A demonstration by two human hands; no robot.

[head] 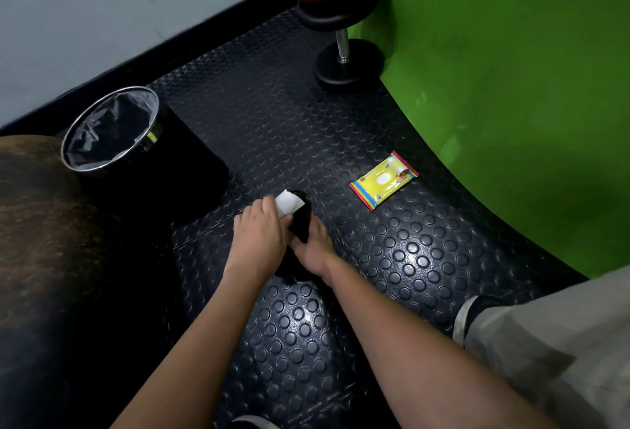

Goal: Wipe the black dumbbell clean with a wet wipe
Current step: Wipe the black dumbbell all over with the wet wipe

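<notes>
Both hands (262, 234) low (fingers curled)

The studded black floor (392, 258) carries a bin (143, 156), a wipes packet (383, 180) and barbell weights (347, 60).

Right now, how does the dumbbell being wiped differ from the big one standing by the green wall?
The black dumbbell is gripped by the right hand while the left hand presses a white wet wipe on it; the big dumbbell stands untouched on end. The black dumbbell looks all dark; the big one shows a brown plate and metal bar. Both have black weights.
</notes>
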